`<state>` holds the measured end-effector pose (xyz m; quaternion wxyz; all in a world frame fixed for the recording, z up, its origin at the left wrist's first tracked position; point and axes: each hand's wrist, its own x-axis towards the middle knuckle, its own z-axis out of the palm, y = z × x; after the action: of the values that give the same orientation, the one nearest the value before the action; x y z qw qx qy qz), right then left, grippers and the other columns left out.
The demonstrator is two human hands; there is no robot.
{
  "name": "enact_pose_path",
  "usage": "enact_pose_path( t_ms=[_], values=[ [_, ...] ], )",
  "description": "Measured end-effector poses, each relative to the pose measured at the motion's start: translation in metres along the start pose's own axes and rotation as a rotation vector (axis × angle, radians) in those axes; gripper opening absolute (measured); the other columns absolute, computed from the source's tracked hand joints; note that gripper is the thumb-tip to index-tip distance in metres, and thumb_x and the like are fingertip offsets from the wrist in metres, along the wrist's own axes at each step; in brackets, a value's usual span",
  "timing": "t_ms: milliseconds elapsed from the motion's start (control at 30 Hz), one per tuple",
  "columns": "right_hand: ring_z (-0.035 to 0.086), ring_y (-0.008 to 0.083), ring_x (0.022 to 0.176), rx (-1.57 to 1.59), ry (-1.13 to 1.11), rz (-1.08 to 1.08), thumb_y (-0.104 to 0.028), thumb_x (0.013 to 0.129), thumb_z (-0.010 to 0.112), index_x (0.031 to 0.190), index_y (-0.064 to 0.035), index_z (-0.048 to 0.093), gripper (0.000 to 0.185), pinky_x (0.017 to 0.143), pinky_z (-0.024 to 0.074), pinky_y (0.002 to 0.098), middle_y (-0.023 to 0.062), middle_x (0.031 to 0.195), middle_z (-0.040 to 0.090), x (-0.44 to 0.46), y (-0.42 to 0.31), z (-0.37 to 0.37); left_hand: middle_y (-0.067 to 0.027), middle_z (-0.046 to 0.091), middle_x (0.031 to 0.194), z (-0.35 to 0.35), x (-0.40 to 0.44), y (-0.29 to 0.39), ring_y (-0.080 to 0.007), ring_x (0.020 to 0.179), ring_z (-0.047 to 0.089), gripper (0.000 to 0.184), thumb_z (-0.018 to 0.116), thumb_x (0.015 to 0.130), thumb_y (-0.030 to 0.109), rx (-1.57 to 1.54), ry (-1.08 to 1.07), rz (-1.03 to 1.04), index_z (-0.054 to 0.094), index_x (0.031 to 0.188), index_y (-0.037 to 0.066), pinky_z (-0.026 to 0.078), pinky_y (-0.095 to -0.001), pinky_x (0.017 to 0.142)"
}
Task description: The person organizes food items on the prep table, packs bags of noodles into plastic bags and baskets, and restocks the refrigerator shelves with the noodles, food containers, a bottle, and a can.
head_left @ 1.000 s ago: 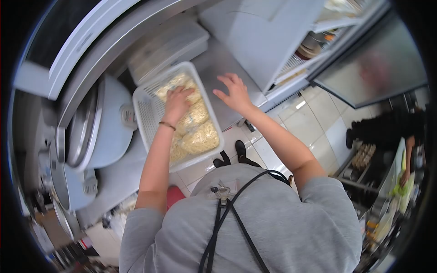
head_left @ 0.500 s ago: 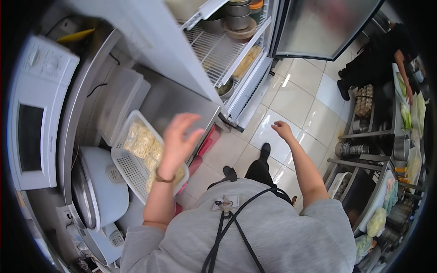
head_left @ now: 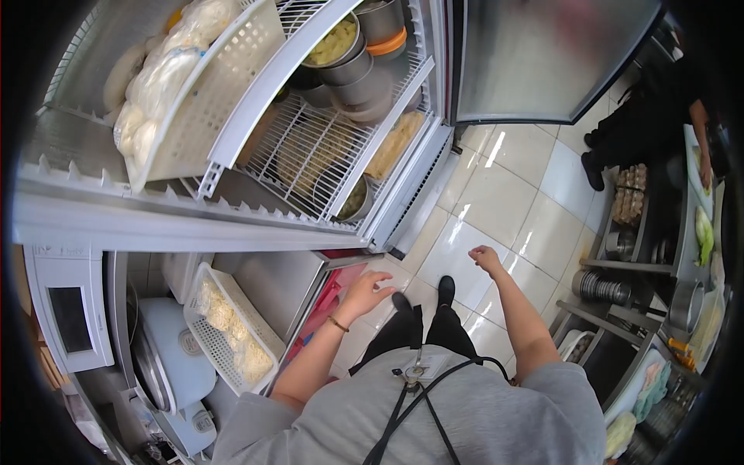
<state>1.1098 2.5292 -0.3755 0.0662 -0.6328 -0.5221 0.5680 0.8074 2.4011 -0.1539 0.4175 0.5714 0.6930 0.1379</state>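
Note:
My left hand [head_left: 363, 294] hovers over the floor beside the steel counter [head_left: 267, 283], fingers apart and holding nothing. My right hand [head_left: 486, 260] hangs over the tiled floor with its fingers curled; whether anything is inside cannot be made out. A white perforated basket [head_left: 209, 341] stands on the counter at the left, with bagged noodles [head_left: 236, 333] in it. Ahead is an open fridge. Its upper part holds a white basket [head_left: 232, 70] with plastic bags [head_left: 167, 81], and a wire shelf [head_left: 302, 155] bears stacked metal containers [head_left: 349, 70].
The glass fridge door [head_left: 527, 62] stands open. A rice cooker [head_left: 178, 353] and a white microwave [head_left: 74, 310] are at the left. Another person [head_left: 659, 108] stands at the right by a worktable with shelves of egg trays [head_left: 628, 194] and pots.
The view has turned toward the fridge. My left hand has left the noodle basket and moved right; my right hand has lowered, its spread fingers now curled.

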Motion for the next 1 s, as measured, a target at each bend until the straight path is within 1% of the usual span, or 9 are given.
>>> enact_pose_path(
  t_ms=[267,367,433,633,700,767,833,933,1000],
  values=[
    [0.055,0.0138,0.062,-0.03,-0.064,-0.192,-0.027,0.074,0.062,0.089,-0.0032,0.061,0.028,0.058,0.0447,0.0271,0.0062,0.072,0.059,0.054,-0.108,0.015,-0.006,0.056,0.09,0.019,0.099,-0.085,-0.0158,0.079,0.055,0.034,0.06,0.079,0.024,-0.801,-0.069,-0.474,0.051,0.105,0.005,0.046,-0.0286,0.069],
    [0.06,0.0234,0.073,-0.161,-0.141,-0.252,-0.036,0.072,0.062,0.09,-0.0063,0.062,0.035,0.067,0.0465,0.0318,0.0111,0.076,0.062,0.062,-0.129,0.026,-0.0081,0.053,0.087,0.026,0.164,-0.123,-0.0208,0.078,0.054,0.029,0.059,0.079,0.019,-1.42,0.179,-0.668,0.048,0.101,0.004,0.047,-0.0335,0.071],
    [0.06,0.0246,0.074,-0.216,-0.175,-0.271,-0.037,0.071,0.062,0.092,-0.0073,0.062,0.036,0.068,0.0463,0.0321,0.0116,0.077,0.062,0.067,-0.134,0.025,-0.0091,0.052,0.077,0.031,0.201,-0.152,-0.0241,0.073,0.053,0.024,0.059,0.078,0.015,-1.695,0.673,-0.932,0.046,0.095,0.005,0.048,-0.038,0.071],
    [0.059,0.0281,0.079,-0.355,-0.274,-0.28,-0.035,0.071,0.061,0.096,-0.0085,0.061,0.036,0.072,0.046,0.0339,0.0138,0.082,0.062,0.1,-0.104,-0.001,-0.008,0.055,0.089,0.102,0.292,-0.334,-0.0238,0.084,0.054,0.023,0.053,0.083,0.018,-1.966,1.242,-0.691,0.05,0.104,0.011,0.049,-0.0406,0.071],
    [0.059,0.028,0.081,-0.397,-0.326,-0.302,-0.034,0.071,0.062,0.095,-0.0085,0.061,0.035,0.073,0.046,0.0335,0.0135,0.083,0.062,0.111,-0.087,-0.02,-0.0054,0.052,0.067,0.035,0.272,-0.245,-0.0222,0.065,0.052,0.018,0.047,0.083,0.029,-2.213,1.397,-0.445,0.054,0.083,0.012,0.047,-0.0411,0.069],
    [0.059,0.02,0.072,-0.38,-0.345,-0.36,-0.029,0.073,0.063,0.09,-0.0046,0.061,0.03,0.067,0.047,0.0303,0.0114,0.079,0.062,0.121,-0.072,-0.041,-0.0034,0.052,0.066,0.05,0.292,-0.283,-0.0189,0.061,0.049,0.021,0.045,0.083,0.032,-1.644,1.655,-0.149,0.054,0.081,0.013,0.047,-0.0408,0.066],
    [0.059,0.0184,0.07,-0.393,-0.387,-0.29,-0.028,0.073,0.063,0.09,-0.0037,0.061,0.029,0.064,0.0473,0.0289,0.0109,0.078,0.062,0.133,-0.053,-0.063,0.0004,0.051,0.062,-0.017,0.253,-0.151,-0.0116,0.052,0.039,0.022,0.045,0.082,0.034,-2.281,1.686,-0.205,0.055,0.079,0.015,0.047,-0.0377,0.058],
    [0.059,0.0158,0.067,-0.416,-0.385,-0.21,-0.026,0.073,0.064,0.09,-0.0024,0.06,0.029,0.06,0.0475,0.0266,0.0095,0.076,0.061,0.159,-0.036,-0.096,-0.0044,0.043,0.056,0.017,0.244,-0.154,-0.0122,0.046,0.036,0.012,0.052,0.076,0.013,-1.978,1.552,-0.684,0.048,0.066,0.008,0.043,-0.0323,0.054],
    [0.058,0.0148,0.065,-0.439,-0.383,-0.21,-0.025,0.074,0.064,0.09,-0.0021,0.06,0.028,0.058,0.0475,0.0256,0.0086,0.075,0.061,0.172,-0.041,-0.113,-0.0026,0.041,0.054,0.034,0.213,-0.123,-0.0115,0.046,0.035,0.011,0.048,0.069,-0.001,-1.956,1.396,-0.634,0.047,0.062,0.007,0.037,-0.0266,0.049]
  ],
)
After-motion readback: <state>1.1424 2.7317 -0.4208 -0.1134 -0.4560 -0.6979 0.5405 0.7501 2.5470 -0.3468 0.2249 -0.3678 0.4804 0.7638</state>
